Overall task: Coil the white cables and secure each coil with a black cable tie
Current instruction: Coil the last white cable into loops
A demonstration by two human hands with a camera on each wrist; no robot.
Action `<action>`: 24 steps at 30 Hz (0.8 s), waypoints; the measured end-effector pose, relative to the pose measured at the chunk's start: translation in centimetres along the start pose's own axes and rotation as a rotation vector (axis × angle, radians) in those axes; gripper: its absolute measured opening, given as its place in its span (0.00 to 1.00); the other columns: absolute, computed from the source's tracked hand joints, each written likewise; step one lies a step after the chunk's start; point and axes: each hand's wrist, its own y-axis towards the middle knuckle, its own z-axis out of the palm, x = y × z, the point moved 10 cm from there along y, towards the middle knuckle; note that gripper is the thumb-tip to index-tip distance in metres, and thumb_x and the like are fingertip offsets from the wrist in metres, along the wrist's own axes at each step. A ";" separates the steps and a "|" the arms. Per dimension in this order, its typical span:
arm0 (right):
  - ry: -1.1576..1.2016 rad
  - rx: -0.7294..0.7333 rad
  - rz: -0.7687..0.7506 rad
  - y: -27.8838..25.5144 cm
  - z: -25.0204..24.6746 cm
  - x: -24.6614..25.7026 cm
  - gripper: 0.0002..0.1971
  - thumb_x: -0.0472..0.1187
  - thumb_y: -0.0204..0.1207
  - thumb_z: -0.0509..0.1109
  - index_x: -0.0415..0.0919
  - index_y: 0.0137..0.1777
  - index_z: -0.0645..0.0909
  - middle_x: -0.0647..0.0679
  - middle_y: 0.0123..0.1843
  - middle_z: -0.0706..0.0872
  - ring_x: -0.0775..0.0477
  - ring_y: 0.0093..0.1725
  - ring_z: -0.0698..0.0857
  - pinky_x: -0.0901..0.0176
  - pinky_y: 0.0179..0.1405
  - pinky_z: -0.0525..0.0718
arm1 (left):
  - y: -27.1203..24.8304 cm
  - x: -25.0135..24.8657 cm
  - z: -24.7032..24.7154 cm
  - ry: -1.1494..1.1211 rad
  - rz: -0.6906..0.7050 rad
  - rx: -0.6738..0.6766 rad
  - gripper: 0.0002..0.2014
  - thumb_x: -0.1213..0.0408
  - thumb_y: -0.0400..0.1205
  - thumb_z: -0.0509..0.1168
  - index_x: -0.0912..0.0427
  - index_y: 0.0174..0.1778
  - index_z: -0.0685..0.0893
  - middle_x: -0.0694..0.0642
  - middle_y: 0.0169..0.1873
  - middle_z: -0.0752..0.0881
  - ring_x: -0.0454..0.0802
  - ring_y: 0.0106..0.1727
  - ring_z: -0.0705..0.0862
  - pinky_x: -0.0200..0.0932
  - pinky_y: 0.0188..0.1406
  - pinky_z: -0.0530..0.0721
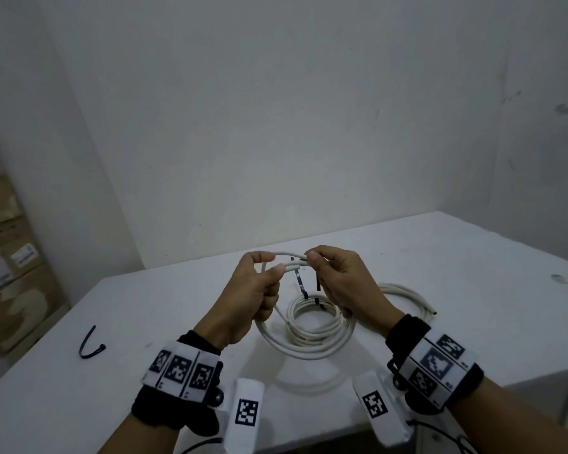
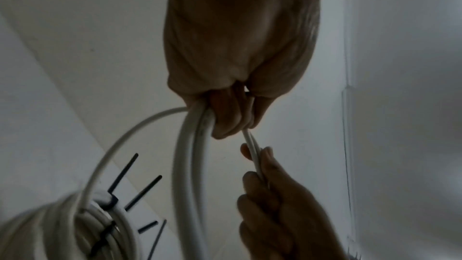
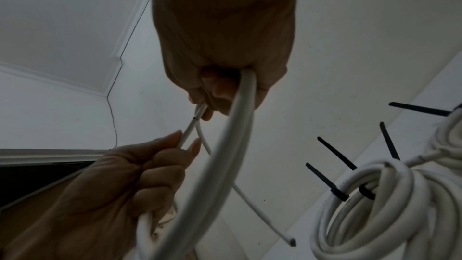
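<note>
Both hands hold a white cable (image 1: 292, 261) in loops above the white table (image 1: 145, 322). My left hand (image 1: 272, 263) pinches the strands between thumb and fingers, and more loops (image 2: 190, 155) hang from its palm. Close beside it, my right hand (image 1: 313, 262) pinches the same strands, with a thick loop (image 3: 232, 145) running through its fist. Below the hands, a coiled white cable (image 1: 312, 319) bound with black ties (image 1: 300, 283) lies on the table; the tied coil (image 3: 387, 195) also shows in the right wrist view. A loose black cable tie (image 1: 91, 344) lies at the left.
More white cable (image 1: 407, 294) curves over the table behind my right wrist and ends in a cut tip (image 1: 433, 312). Cardboard boxes (image 1: 7, 257) are stacked at the far left. White walls stand close behind the table, whose right edge drops away.
</note>
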 end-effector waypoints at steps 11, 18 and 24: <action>-0.068 0.041 -0.009 -0.4 0.3 0.1 0.12 0.42 0.84 0.61 0.50 0.39 0.82 0.55 0.19 0.71 0.56 0.12 0.67 0.67 0.11 0.67 | -0.5 -2.5 0.1 0.653 0.425 -0.205 0.10 0.58 0.86 0.58 0.56 0.48 0.83 0.47 0.26 0.76 0.42 0.26 0.69 0.32 0.25 0.68; -0.483 0.221 -0.077 -0.2 2.0 1.1 0.10 0.48 0.84 0.58 0.45 0.59 0.73 0.51 0.39 0.81 0.53 0.34 0.78 0.55 0.38 0.77 | -0.3 -3.4 0.1 0.705 0.415 -0.201 0.10 0.57 0.86 0.59 0.57 0.46 0.82 0.51 0.28 0.79 0.44 0.28 0.72 0.31 0.27 0.70; -0.865 0.365 -0.175 0.7 3.2 1.7 0.16 0.51 0.84 0.56 0.38 0.55 0.77 0.43 0.49 0.84 0.42 0.49 0.81 0.49 0.48 0.77 | 0.0 -3.1 0.5 0.752 0.318 -0.123 0.12 0.55 0.85 0.60 0.59 0.46 0.83 0.49 0.27 0.77 0.43 0.26 0.71 0.30 0.23 0.68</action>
